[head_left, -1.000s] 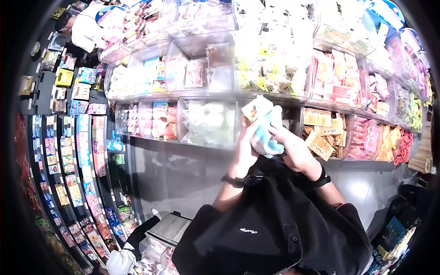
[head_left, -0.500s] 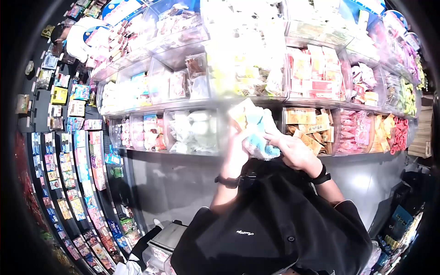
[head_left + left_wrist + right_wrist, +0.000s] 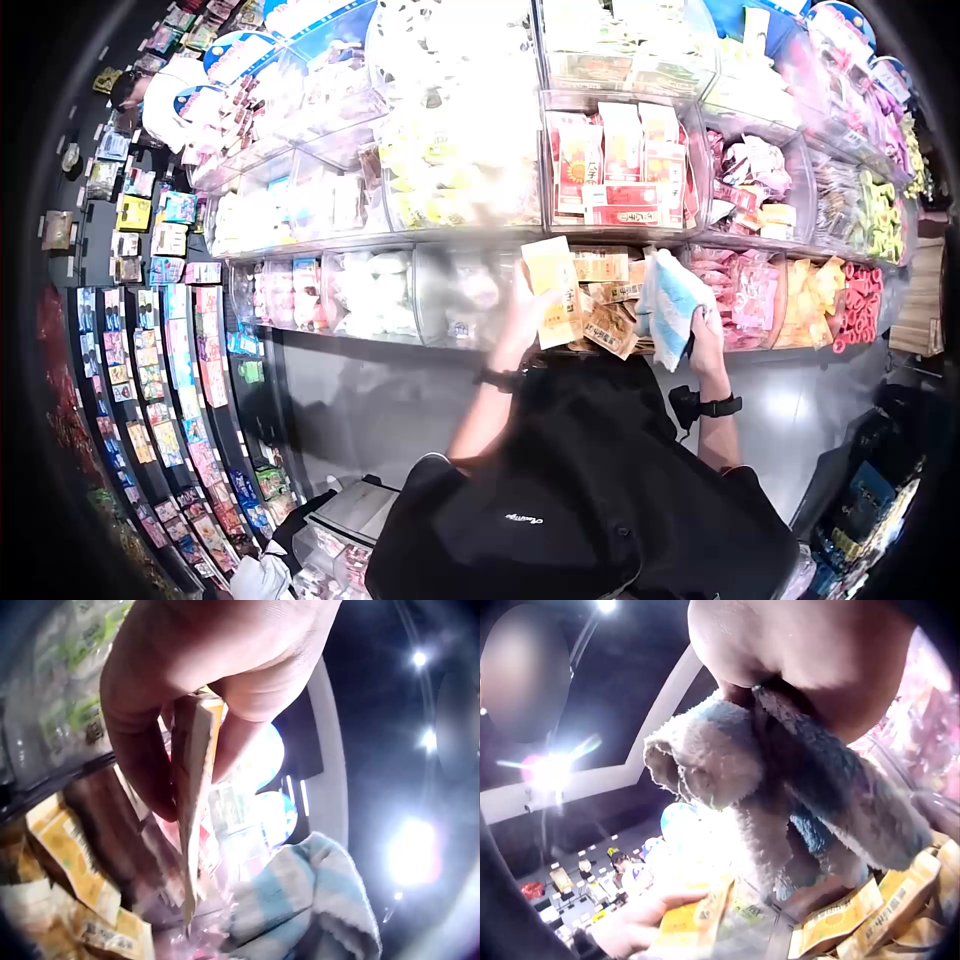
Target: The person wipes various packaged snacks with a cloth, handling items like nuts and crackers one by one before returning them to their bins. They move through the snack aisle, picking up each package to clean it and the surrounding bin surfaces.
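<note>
My left hand [image 3: 517,322] pinches a flat yellow-orange packet [image 3: 553,297] by its edge. In the left wrist view the packet [image 3: 196,787] is seen edge-on between thumb and fingers. To the right, my right hand [image 3: 708,345] grips a fluffy blue-and-white striped cloth [image 3: 672,308]. Folds of this cloth [image 3: 727,750] hang below the hand in the right wrist view. Between and behind both hands is a bin of similar yellow-orange packets [image 3: 608,328], partly covered by the held packet and the cloth.
Clear plastic bins in tiers surround the hands. Red packets [image 3: 625,170] fill one above, pink packets [image 3: 735,290] one to the right, white packages [image 3: 372,295] one to the left. Shelving with snacks [image 3: 150,400] runs along the left, and a person in white [image 3: 172,100] is at the upper left.
My hands were together around the cloth and packet; now they are apart. The cloth has gone right with my right hand, while the packet stays in my left. The view has shifted right.
</note>
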`<state>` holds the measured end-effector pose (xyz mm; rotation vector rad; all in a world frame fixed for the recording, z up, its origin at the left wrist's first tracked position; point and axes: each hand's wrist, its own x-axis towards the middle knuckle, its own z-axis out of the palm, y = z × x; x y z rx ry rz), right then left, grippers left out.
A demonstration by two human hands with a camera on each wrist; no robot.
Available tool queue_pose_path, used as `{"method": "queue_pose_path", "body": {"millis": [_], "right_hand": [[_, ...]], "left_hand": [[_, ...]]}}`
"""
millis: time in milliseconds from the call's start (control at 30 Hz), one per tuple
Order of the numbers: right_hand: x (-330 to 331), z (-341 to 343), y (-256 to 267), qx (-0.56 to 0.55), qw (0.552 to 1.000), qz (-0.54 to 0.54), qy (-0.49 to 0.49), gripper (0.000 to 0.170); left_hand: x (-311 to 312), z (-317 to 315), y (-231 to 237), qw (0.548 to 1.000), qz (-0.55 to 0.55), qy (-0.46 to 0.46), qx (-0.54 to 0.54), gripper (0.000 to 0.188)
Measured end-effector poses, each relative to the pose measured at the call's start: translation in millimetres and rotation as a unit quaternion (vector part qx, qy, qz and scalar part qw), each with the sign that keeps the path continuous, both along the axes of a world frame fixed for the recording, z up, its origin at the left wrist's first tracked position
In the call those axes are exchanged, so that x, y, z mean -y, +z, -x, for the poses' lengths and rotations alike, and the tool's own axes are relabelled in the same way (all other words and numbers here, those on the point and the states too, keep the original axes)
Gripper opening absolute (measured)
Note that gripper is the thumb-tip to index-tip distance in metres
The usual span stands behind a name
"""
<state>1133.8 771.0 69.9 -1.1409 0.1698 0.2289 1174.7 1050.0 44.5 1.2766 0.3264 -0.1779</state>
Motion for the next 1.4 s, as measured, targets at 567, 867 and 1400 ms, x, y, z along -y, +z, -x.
{"method": "queue_pose_path", "body": {"millis": [567,867,1400], "right_hand": [[117.3,-25.8,-35.4,-0.05,0.992,-0.114,-0.031,0.043],[147.4,-32.1,-54.3,-0.046,0.995,-0.085,-0.028,0.048],[158.9,-40.6,-43.1,-0.049,0.994,-0.097,-0.014,0.048]], "left_hand": [[73.2,-3.1,-89.8,0.864,-0.503,-0.031,0.001,0.06],[112.2,-101.9,12.1,0.833,-0.5,-0.011,0.235,0.028],[106.2,-113.9,38.2,0.806,-0.53,-0.112,0.238,0.035]]}}
